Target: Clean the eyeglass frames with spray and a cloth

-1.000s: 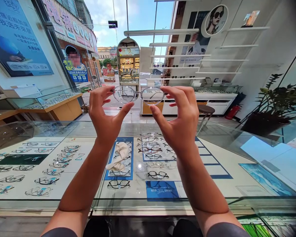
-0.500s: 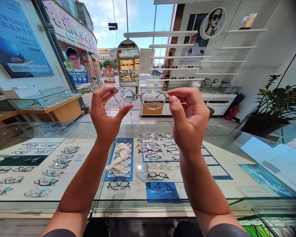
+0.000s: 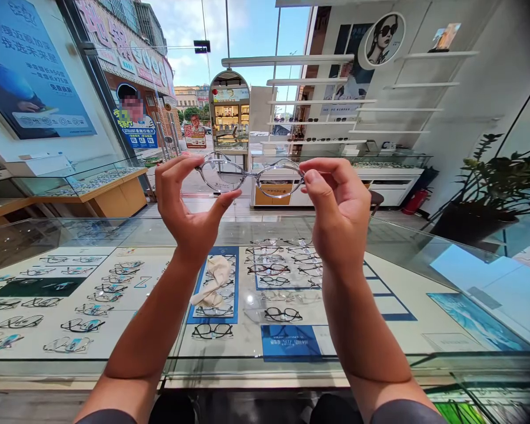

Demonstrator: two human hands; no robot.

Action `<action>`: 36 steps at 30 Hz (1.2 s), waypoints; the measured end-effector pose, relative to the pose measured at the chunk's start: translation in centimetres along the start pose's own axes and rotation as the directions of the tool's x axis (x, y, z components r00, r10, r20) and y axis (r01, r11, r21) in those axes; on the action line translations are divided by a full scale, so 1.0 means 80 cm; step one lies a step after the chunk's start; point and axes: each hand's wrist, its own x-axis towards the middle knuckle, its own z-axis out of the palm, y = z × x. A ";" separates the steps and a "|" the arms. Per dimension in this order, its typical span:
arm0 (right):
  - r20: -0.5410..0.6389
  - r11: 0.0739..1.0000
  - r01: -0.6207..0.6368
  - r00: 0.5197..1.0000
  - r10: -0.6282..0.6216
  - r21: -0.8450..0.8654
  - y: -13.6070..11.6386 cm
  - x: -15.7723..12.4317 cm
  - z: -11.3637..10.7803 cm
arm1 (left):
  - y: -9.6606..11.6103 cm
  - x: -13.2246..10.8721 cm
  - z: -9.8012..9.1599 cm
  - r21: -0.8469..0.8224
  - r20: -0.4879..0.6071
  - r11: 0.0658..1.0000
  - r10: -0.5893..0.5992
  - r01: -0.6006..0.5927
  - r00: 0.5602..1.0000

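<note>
A pair of eyeglasses with a thin, clear-looking frame is held up at chest height between my two hands. My left hand grips the left end of the frame with its fingertips, the thumb beside the lower rim of the left lens. At the other end, my right hand pinches the corner of the frame between thumb and fingers. Small print shows at the bottom of the left lens. Below the glasses, a crumpled cream cloth lies on the glass counter over a blue-edged display panel.
Under the counter glass lie rows of eyeglasses, including a black pair, and a blue card. Farther off stand an arched mirror, white wall shelves, a side showcase, a potted plant and a fire extinguisher.
The eyeglasses have tilted, so the temple arms show differently behind the lenses. My left hand has shifted slightly left, and the right hand has turned a little.
</note>
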 end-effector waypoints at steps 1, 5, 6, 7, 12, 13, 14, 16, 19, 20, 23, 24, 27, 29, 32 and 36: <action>0.009 1.000 -0.008 1.000 0.008 0.007 0.001 0.000 0.000 | 0.000 -0.001 0.000 -0.001 0.002 1.000 -0.007 0.007 1.000; 0.028 0.997 -0.057 0.998 0.055 0.049 0.002 0.001 -0.001 | 0.004 -0.003 0.002 0.018 -0.009 1.000 0.002 -0.001 1.000; 0.028 0.996 -0.070 0.997 0.069 0.059 0.001 0.002 -0.001 | 0.005 -0.003 0.003 0.018 -0.007 1.000 -0.001 0.002 1.000; 0.027 0.994 -0.082 0.996 0.081 0.067 0.001 0.002 -0.002 | 0.005 -0.003 0.004 0.013 0.000 1.000 -0.010 0.010 1.000; 0.020 0.993 -0.095 0.995 0.094 0.075 0.000 0.003 -0.003 | 0.007 -0.005 0.009 0.020 0.016 1.000 -0.007 0.006 1.000; 0.020 0.993 -0.092 0.996 0.091 0.071 0.000 0.003 -0.003 | 0.007 -0.005 0.009 0.033 0.019 0.999 0.006 -0.006 1.000; 0.020 0.994 -0.089 0.996 0.088 0.067 0.000 0.003 -0.003 | 0.007 -0.005 0.009 0.046 0.022 0.999 0.016 -0.017 1.000; 0.017 0.994 -0.087 0.996 0.086 0.059 0.000 0.003 -0.003 | 0.007 -0.005 0.009 0.064 0.021 0.998 0.029 -0.031 0.999; 0.007 0.994 -0.093 0.996 0.093 0.060 -0.003 0.002 -0.002 | 0.005 -0.003 0.009 0.049 0.023 0.998 0.025 -0.026 0.999; 0.004 0.993 -0.094 0.996 0.094 0.064 -0.004 0.002 -0.001 | 0.003 -0.003 0.010 0.035 0.028 0.999 0.022 -0.023 0.999; 0.003 0.994 -0.090 0.996 0.090 0.068 -0.007 0.001 0.000 | -0.006 -0.002 0.013 -0.022 0.033 0.999 0.033 -0.032 0.999; 0.004 0.994 -0.088 0.996 0.088 0.066 -0.008 0.001 0.001 | -0.010 -0.002 0.014 -0.035 0.032 0.999 0.032 -0.031 0.999; 0.018 0.995 -0.084 0.996 0.083 0.051 -0.010 0.000 0.002 | -0.018 -0.003 0.017 -0.048 0.024 0.999 0.002 -0.001 1.000; 0.031 0.995 -0.081 0.996 0.079 0.054 -0.011 0.000 0.003 | -0.020 -0.005 0.018 -0.058 0.022 0.998 -0.025 0.026 0.999; 0.046 0.993 -0.075 0.996 0.071 0.091 -0.010 -0.001 0.004 | -0.017 -0.006 0.019 -0.074 0.035 0.995 -0.067 0.070 0.997; 0.068 0.990 -0.065 0.996 0.057 0.127 -0.009 0.000 0.007 | -0.010 -0.007 0.019 -0.032 0.038 0.994 -0.104 0.105 0.994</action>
